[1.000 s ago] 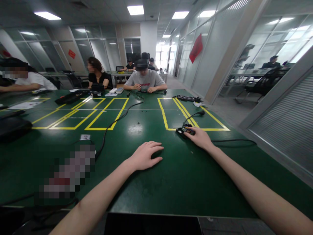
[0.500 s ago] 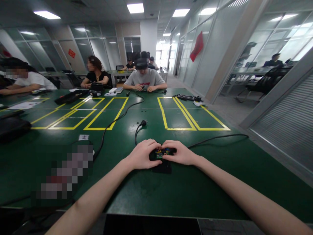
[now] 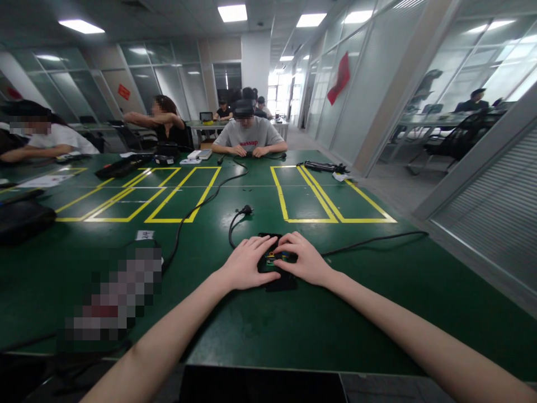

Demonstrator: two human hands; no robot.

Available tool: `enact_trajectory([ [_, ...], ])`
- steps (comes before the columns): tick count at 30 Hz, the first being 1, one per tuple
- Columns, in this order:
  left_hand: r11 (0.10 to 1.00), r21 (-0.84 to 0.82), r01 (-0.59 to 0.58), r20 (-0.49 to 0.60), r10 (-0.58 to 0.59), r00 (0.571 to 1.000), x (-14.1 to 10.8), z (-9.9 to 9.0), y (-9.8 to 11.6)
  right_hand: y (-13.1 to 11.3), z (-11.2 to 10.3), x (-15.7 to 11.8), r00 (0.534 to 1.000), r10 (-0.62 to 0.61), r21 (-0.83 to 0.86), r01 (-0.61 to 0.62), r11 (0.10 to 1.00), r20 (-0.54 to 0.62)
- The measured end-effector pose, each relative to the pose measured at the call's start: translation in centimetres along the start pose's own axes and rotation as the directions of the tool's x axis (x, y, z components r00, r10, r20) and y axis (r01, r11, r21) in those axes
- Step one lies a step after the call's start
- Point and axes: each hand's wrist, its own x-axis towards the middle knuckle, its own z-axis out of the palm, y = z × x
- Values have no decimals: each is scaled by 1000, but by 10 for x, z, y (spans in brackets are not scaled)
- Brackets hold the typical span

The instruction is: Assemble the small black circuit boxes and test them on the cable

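Note:
A small black device (image 3: 282, 282) with a green circuit board (image 3: 271, 261) and coloured parts inside lies on the green table in front of me. My left hand (image 3: 251, 263) rests on its left side, thumb along the near edge and fingers over the far part, gripping it. From the right, my right hand (image 3: 304, 260) reaches over the board with thumb and fingers curved toward each other. What lies between those fingertips is too small to tell.
Beyond my hands lies a black plug (image 3: 246, 210) on a cable. A blurred long object (image 3: 115, 299) is at the left. Yellow tape (image 3: 310, 220) marks the table (image 3: 356, 336). A black tripod (image 3: 323, 167) lies farther back. A person (image 3: 248, 134) sits opposite, others at left.
My right hand has lifted slightly and its fingers are more arched over the board. My left fingers have spread a little. At the back left, a person has raised their arms.

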Motion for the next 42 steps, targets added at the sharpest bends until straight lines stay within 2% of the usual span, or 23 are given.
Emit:
enact_trajectory([
  [2, 999, -44, -22, -39, 20, 999, 0, 0, 0, 3, 1, 0, 999, -16, -62, 15, 998, -28],
  [5, 993, -105, -51, -116, 38, 992, 0, -4, 0, 7, -2, 0, 998, -52, -68, 50, 996, -25],
  [9, 987, -153, -53, -128, 33, 991, 0, -9, -2, 9, -13, -1, 990, -92, -28, 96, 995, 104],
  [11, 989, -143, -25, -120, 8, 993, 0, -8, -4, 8, -16, -1, 988, -83, -27, 87, 996, 132],
  [16, 998, -57, -9, -89, 3, 996, 3, -2, -13, 5, -10, 0, 997, -29, -69, 34, 997, 72],
  [22, 997, 49, 57, -130, -50, 990, 6, 1, -25, 3, 4, 2, 1000, 14, -116, -15, 993, -4],
  [27, 992, 76, 100, -124, -90, 988, 8, -5, -29, 6, -3, 3, 995, 31, -108, -41, 993, -99],
  [31, 995, 7, 101, -148, -99, 984, 9, -14, -23, 17, -23, 1, 996, 84, -70, -83, 994, 5],
  [35, 989, -136, 57, -136, -76, 988, 6, -22, -15, 21, -39, -4, 993, 62, -4, -62, 998, 102],
  [39, 971, -236, 34, -13, -38, 999, 0, -22, -13, 15, -40, -7, 981, -9, -2, 10, 1000, 192],
  [42, 981, -185, 55, 21, -52, 998, -1, -17, -16, 14, -34, -6, 979, -31, -101, 52, 994, 201],
])
